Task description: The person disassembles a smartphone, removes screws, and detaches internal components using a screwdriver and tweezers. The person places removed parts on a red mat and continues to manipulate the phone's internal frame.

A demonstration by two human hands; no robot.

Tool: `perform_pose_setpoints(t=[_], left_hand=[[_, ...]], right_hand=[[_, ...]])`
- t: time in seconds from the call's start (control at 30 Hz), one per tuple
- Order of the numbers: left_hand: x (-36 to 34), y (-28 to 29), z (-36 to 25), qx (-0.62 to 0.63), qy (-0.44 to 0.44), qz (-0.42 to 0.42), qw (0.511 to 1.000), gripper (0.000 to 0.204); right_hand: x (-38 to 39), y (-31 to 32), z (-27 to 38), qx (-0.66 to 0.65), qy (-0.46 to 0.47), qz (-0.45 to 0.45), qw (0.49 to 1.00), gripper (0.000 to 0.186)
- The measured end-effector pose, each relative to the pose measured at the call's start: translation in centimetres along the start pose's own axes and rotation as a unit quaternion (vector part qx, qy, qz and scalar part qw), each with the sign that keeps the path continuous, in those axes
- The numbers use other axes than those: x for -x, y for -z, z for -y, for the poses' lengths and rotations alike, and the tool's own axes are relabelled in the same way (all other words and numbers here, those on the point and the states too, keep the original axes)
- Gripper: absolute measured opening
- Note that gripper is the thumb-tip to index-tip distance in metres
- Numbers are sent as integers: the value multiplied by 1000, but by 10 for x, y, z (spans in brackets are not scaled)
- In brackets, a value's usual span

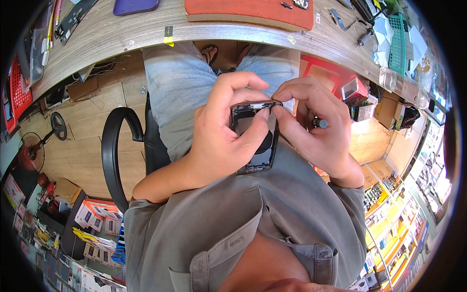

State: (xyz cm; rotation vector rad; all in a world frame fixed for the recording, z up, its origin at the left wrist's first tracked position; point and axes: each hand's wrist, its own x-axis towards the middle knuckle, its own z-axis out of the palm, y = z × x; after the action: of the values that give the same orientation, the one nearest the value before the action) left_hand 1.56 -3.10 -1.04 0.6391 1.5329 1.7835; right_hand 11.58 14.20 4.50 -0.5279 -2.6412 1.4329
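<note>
An opened smartphone housing (265, 158), dark-rimmed with bare metal and small parts showing inside, is held up in front of my chest above my lap. My left hand (226, 129) grips it from the left, thumb laid across the inside and fingers curled behind the upper edge. At the upper right corner, the thumb and index finger of my right hand (321, 143) come together at the rim. Whether they pinch a small part there cannot be made out. A slim tool (319, 123) with a blue-grey round end pokes out from the curled fingers of that hand; its other end is hidden.
Ahead runs a wooden workbench (219, 33) bearing a red pad (248, 12), a purple tray (135, 6) and a green basket (398, 44). A black chair armrest (114, 146) stands at my left, with a fan (31, 151) farther off. Glass display shelves (396, 228) are at the right.
</note>
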Motion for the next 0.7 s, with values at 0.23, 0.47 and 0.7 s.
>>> perform_pose_setpoints(t=[0.23,0.47,0.7], left_hand=[[2,1,0,15,16,-12,1000,45],[0,3,-3,24,12,-18,999,45],[0,3,-4,39,17,-19,999,46]], right_hand=[[-2,11,12,-51,-64,51,995,27],[0,19,-7,-176,-97,78,976,23],[0,17,-6,-117,-63,54,990,23]])
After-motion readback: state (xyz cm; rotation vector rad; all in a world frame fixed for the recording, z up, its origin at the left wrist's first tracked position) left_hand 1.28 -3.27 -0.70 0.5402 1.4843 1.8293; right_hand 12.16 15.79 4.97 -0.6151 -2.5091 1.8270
